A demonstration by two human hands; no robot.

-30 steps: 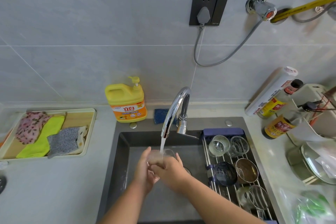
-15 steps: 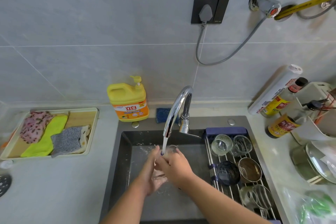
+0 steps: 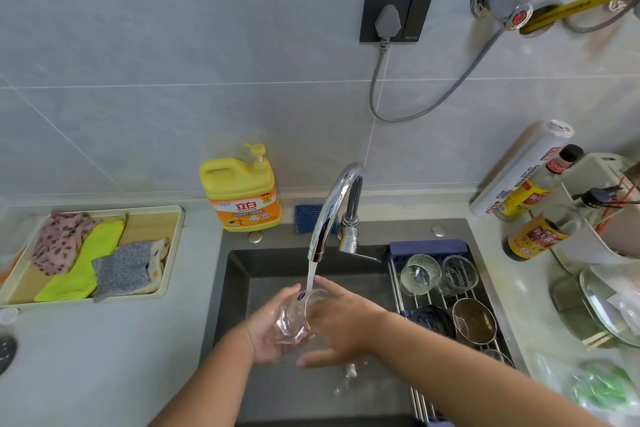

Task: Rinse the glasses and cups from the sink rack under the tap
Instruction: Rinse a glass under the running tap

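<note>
Head view. Your left hand (image 3: pixel 268 333) holds the clear glass (image 3: pixel 298 315) over the middle of the sink (image 3: pixel 239 288), fingers curled round its left side and base. The glass is tilted, with its mouth turned up toward the tap (image 3: pixel 332 208). The water stream (image 3: pixel 310 276) falls from the spout and meets the glass at its rim, between your two hands.

Your right hand (image 3: pixel 343 326) lies against the right side of the glass with the fingers spread and mostly straight and the thumb low. Whether it grips the glass or only rubs it cannot be told from this angle.

The sink rack (image 3: pixel 398 291) spans the right part of the sink. On it stand a ribbed glass (image 3: pixel 420 274) and a plain glass (image 3: pixel 460 274) at the back. A dark cup (image 3: pixel 431 319) and a metal cup (image 3: pixel 473 321) stand nearer you. Part of one more glass (image 3: pixel 497 355) shows by your right forearm.

A yellow detergent bottle (image 3: pixel 242 198) stands behind the sink, to the left of the tap.

Progress, as a judgement: one glass is under the water now. Nothing shows which of the pieces on the rack are rinsed, so the task may be anywhere from early to well along. No separate place for finished pieces is visible
</note>
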